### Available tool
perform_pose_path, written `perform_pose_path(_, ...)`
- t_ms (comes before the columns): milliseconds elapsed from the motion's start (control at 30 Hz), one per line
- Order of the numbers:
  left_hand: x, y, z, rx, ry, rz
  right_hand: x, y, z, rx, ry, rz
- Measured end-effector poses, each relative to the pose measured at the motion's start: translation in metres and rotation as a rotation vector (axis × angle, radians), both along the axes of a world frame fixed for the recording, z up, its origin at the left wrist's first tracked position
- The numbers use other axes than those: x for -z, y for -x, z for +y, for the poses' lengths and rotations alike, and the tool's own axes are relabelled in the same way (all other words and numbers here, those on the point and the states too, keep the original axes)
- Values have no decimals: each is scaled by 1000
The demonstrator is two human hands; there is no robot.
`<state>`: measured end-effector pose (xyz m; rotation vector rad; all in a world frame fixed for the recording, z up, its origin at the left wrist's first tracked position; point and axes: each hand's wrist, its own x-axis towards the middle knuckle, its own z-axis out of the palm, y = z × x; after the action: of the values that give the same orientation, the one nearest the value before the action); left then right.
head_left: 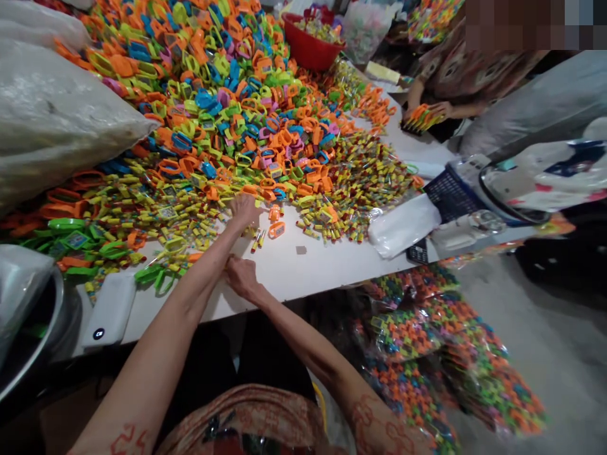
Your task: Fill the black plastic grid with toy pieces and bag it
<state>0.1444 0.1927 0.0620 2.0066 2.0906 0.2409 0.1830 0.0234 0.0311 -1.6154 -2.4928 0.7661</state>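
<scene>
At the front edge of the heap, my left hand (244, 210) reaches in among orange toy watches and small yellow tubes with red ends. Its back faces me and hides most of the fingers. An orange plastic piece (249, 189) lies right at its fingertips. Closer to me, my right hand (241, 276) is curled closed low over the white table (327, 265), beside my left forearm; what it holds, if anything, is hidden. Just right of my left hand lie an orange toy watch (276, 230), a small orange figure-like piece (274, 213) and a few loose yellow tubes (257, 241).
A big heap of colourful toy watches (227, 95) covers the table's back. Around are a white sack (61, 114), a white power bank (111, 309), a red basin (313, 44), a blue basket (453, 193) and filled bags (427, 335) on the floor. Another person's hands (439, 112) hold watches.
</scene>
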Motion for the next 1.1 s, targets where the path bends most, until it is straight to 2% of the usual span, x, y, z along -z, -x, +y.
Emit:
perform_pose_path(133,-5,35,-12,-106,-9,-8,7,-24,-1,132,-2,182)
perform_pose_path(233,-9,60,-26,-144,-32,-35,9,-55,15,315,-10,220)
perform_pose_path(333,-6,73,-43,-160,-66,-99,9,-78,34,439,-48,248)
perform_pose_path(467,1,76,-55,-163,-139,-245,17,-87,34,472,-64,271)
perform_pose_path(600,4,71,-66,-47,-162,-385,32,-80,11,374,-89,286)
perform_pose_path(667,5,72,-87,2,-183,-414,35,-75,3,321,-103,255)
perform_pose_path(733,7,80,-120,69,-223,-364,35,-73,1,293,-104,210)
perform_pose_path(800,9,96,-161,129,-263,-211,32,-74,5,293,-105,172)
perform_pose_path(833,10,107,-182,120,-272,-119,31,-76,7,297,-106,157)
perform_pose_path(900,13,133,-218,21,-281,32,28,-82,13,305,-112,125)
perform_pose_path(967,17,158,-242,-130,-275,138,28,-89,19,309,-128,84)
perform_pose_path(1033,22,177,-254,-251,-232,202,28,-93,23,312,-148,39)
perform_pose_path(1100,29,185,-255,-307,-171,218,28,-92,27,324,-160,-1)
